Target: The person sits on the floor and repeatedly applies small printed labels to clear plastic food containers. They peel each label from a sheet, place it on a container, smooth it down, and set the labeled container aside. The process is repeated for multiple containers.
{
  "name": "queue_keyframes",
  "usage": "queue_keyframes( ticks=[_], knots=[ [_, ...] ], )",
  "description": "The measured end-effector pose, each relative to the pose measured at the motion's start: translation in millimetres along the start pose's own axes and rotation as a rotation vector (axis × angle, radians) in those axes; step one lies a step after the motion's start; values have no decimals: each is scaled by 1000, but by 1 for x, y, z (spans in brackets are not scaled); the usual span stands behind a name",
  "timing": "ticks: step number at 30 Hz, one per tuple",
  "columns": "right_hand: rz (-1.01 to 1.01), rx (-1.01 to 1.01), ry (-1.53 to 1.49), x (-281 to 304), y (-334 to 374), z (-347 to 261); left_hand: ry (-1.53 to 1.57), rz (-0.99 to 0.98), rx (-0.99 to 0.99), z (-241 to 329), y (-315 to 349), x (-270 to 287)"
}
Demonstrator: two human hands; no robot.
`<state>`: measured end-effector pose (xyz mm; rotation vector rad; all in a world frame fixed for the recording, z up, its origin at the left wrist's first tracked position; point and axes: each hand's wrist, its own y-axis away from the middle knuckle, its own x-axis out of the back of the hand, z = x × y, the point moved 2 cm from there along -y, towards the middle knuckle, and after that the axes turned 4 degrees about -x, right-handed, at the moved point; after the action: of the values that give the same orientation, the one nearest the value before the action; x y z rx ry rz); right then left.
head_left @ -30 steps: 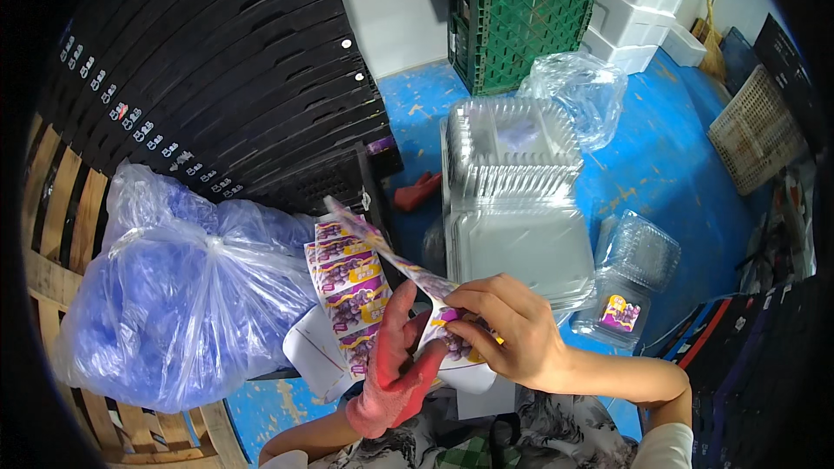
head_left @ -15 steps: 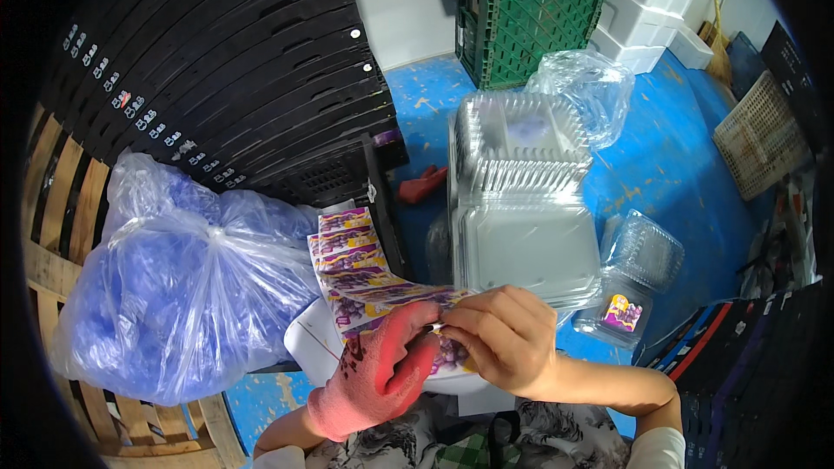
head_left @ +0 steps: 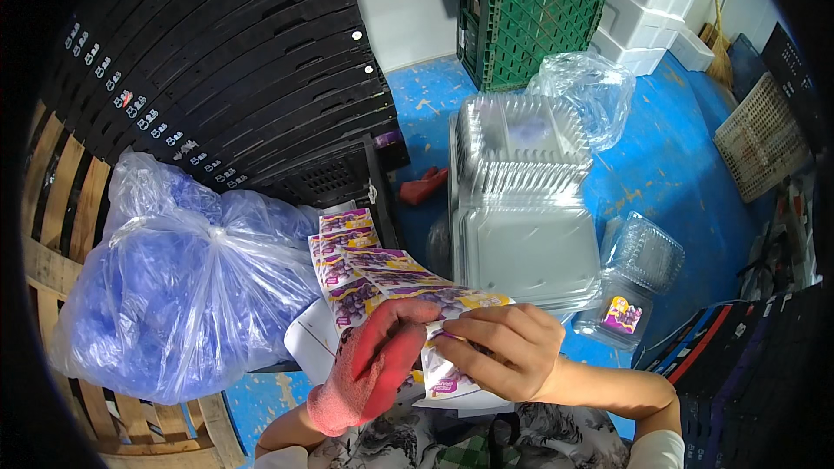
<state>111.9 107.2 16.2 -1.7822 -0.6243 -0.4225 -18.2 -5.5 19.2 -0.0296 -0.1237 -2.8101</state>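
Note:
My left hand [head_left: 369, 365], in a red glove, is closed with its fingertips pinched at the edge of a sheet of labels [head_left: 354, 300] printed with purple grapes on yellow and white. My bare right hand [head_left: 504, 347] pinches the same sheet, its fingertips close to the gloved ones. What lies right between the fingertips is partly hidden. From the hands the sheet curves away to further label strips [head_left: 347, 224] at the far left. Just beyond my right hand stands a stack of open clear plastic clamshell boxes [head_left: 530, 252].
Right of the stack lie a clamshell with a grape label [head_left: 621, 313] and an unlabelled clamshell [head_left: 647, 252]. A bag of purple-blue material [head_left: 191, 278] rests on a wooden pallet [head_left: 52, 269] at left. Black crates [head_left: 252, 43] and a green crate [head_left: 543, 17] stand behind. A red glove [head_left: 424, 185] lies on the blue floor.
The near part of the label sheet has shifted and now hangs below my fingers, showing more of its print. My right fingers have spread over it; the gloved hand has tilted more upright.

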Motion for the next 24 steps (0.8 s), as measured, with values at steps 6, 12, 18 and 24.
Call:
queue_keyframes(
  ticks=[6,12,18,24],
  knots=[
    [-23,-21,-68,-4,3,2,60,5,34,6,-1,-2],
    [-48,29,-42,-1,6,0,-72,-43,33,13,-2,-1],
    [-64,61,-33,0,4,-1,-124,-45,4,14,-4,-1],
    [-46,-24,-87,-6,8,2,-165,-36,-90,9,-6,-1]
  ],
)
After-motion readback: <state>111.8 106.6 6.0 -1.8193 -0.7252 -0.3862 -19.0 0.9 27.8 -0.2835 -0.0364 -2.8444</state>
